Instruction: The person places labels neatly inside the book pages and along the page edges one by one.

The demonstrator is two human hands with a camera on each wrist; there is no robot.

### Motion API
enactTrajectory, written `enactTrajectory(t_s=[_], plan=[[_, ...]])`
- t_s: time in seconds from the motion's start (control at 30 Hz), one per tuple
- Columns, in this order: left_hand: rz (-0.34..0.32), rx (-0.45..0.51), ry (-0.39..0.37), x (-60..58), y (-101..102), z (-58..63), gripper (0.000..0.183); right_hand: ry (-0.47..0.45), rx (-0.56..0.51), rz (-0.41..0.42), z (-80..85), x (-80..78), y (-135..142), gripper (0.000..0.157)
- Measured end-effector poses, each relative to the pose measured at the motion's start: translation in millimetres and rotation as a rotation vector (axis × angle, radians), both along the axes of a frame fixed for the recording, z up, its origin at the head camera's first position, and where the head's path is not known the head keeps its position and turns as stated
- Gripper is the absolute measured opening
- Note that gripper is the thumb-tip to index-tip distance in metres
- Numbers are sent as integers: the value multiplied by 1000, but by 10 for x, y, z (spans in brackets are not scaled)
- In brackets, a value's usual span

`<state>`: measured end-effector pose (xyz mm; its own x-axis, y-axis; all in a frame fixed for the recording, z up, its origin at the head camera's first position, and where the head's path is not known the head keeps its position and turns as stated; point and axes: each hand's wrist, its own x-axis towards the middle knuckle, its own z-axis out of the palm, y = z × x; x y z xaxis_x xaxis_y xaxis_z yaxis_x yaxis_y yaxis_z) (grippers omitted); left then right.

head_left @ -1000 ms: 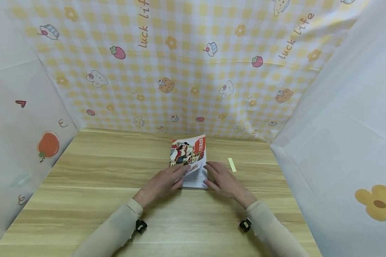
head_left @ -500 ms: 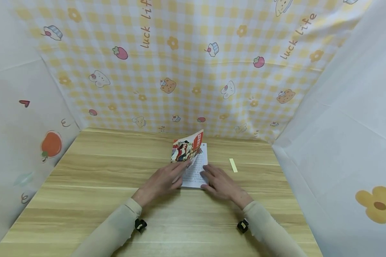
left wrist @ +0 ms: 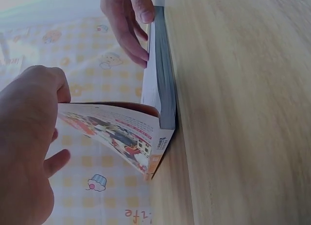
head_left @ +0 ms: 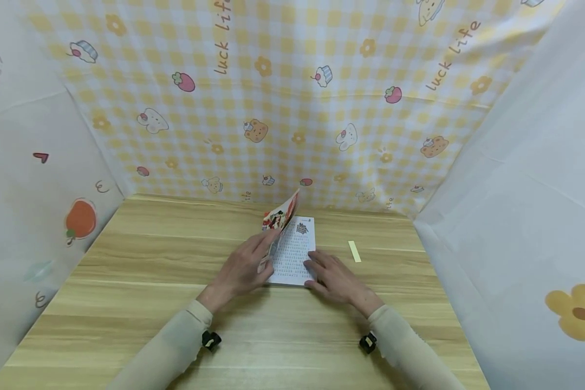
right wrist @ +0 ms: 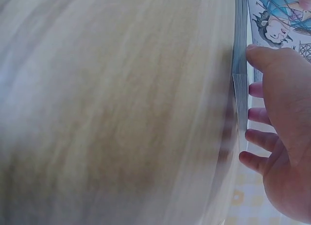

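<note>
A paperback book lies partly opened on the table, showing a printed page with a small drawing near its top. Its picture cover stands tilted up at the left. My left hand holds this cover; in the left wrist view a finger curls over the edge of the cover, while the thumb stays apart from it. My right hand rests at the right side of the page with relaxed fingers. In the right wrist view, the right hand has its fingertips along the book's edge.
A short pale-yellow strip lies on the wooden table to the right of the book. Behind the table hangs a yellow checked cloth. White sheets enclose the sides.
The cover has swung up and leftward with my left hand, baring more of the printed page. My right hand has shifted slightly left onto the page's right side.
</note>
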<state>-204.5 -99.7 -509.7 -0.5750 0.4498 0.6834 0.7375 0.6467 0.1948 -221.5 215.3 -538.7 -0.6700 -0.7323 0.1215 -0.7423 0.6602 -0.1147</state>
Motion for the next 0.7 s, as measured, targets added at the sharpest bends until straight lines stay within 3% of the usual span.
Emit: enactTrajectory(t_s=[0.17,0.37,0.53,0.7], plan=[[32,19,88,-11,-19,4,86,-25,4,-14,-17,4,9,61],[85,-23,181,-28,-65,28,83,-28,-7,-16,-27,-1,14,61],[92,-41,237,-32,-133,43,82,-19,-9,-17,-51,-13,27,61],[112,-59,265,-24,-204,32,68,-30,0,-26,-66,-26,30,62]])
